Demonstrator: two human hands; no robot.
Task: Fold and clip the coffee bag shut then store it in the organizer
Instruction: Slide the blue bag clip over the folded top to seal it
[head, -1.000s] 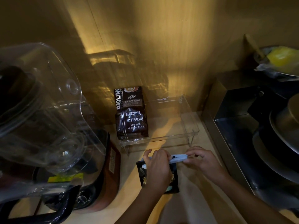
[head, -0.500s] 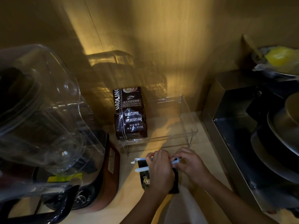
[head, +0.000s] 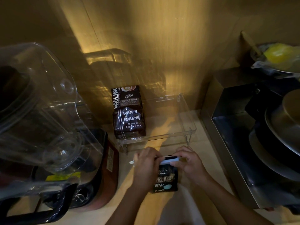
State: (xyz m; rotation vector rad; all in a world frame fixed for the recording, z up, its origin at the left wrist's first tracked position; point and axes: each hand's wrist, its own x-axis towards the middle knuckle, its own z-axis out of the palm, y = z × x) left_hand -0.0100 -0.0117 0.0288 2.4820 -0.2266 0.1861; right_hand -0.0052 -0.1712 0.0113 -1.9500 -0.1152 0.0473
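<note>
A small black coffee bag [head: 165, 181] lies flat on the wooden counter in front of me. A long white sealing clip [head: 167, 160] runs across its folded top edge. My left hand [head: 146, 166] grips the clip's left part, with the clip's white tip sticking out past it. My right hand [head: 188, 161] pinches the clip's right end. Just beyond the hands stands the clear plastic organizer [head: 186, 117], raised on thin legs. A larger dark coffee bag [head: 128, 112] stands in its left side.
A blender with a clear jug [head: 37, 111] and a dark red base [head: 103, 172] fills the left. A steel rack [head: 227, 127] with pots and lids [head: 284, 120] stands at the right. A wooden wall is close behind the organizer.
The clip has slid left across the bag's top, and both hands have closed in on it. My left hand has shifted left, so the bag's label now shows.
</note>
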